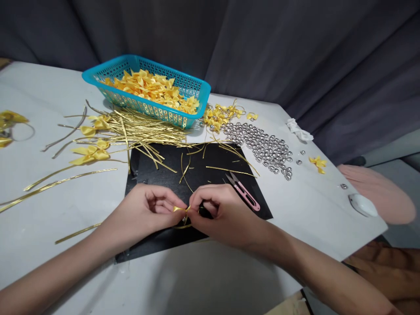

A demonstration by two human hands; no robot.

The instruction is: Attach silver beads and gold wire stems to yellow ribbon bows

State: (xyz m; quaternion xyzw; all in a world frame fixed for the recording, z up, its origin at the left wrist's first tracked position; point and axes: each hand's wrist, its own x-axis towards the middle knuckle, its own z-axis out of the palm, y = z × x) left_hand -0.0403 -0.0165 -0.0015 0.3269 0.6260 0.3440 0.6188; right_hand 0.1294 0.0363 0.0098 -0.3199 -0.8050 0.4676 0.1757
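Over the black mat [154, 247], my left hand [152, 208] pinches one side of a small yellow ribbon bow [180, 209] between thumb and forefinger. My right hand [218, 210] is closed on the bow's other side, fingertips nearly meeting the left ones. A gold tie [182, 226] loops below the bow, with something small and shiny at its middle. Just past my right hand lies a pair of pink thread snips [244, 191], blades apart. Loose gold ties [151, 153] are scattered on the mat's far side.
A blue basket [144, 104] of yellow bows stands at the back. Silver bells or beads [262, 146] spread to its right beside finished-looking bow pieces [221, 116]. More yellow bows [92, 153] lie left. A white computer mouse [362, 204] sits near the right edge of the white table [210, 280].
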